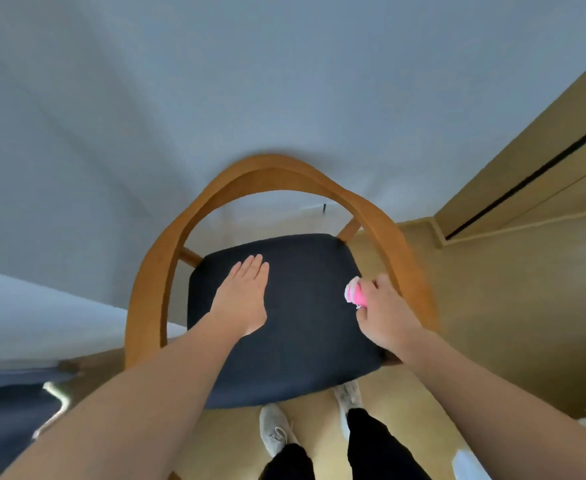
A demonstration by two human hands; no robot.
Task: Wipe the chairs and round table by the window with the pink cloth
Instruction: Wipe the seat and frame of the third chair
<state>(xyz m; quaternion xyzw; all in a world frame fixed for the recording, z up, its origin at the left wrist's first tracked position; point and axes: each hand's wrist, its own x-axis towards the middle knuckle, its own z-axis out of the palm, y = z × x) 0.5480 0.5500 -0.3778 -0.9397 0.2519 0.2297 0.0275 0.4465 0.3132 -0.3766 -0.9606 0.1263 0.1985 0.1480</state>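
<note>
The chair step seems to be in hand — the left hand (242, 299) lies open and flat, holding nothing, on the dark seat (295, 327), the right hand (385, 315) is closed around the bunched pink cloth (355, 291) near the wooden armrest (411, 271) — next probably wiping that rail; no containers visible.

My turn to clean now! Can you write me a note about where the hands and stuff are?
Left hand: open, flat over the dark seat.
Right hand: closed on the bunched pink cloth, at the seat's right edge, beside the wooden armrest.
The chair stands in front of you, by a pale wall.
Done: cannot tell which parts are wiped.
Left: finish this chair; the round table and other chairs are out of view.
</note>
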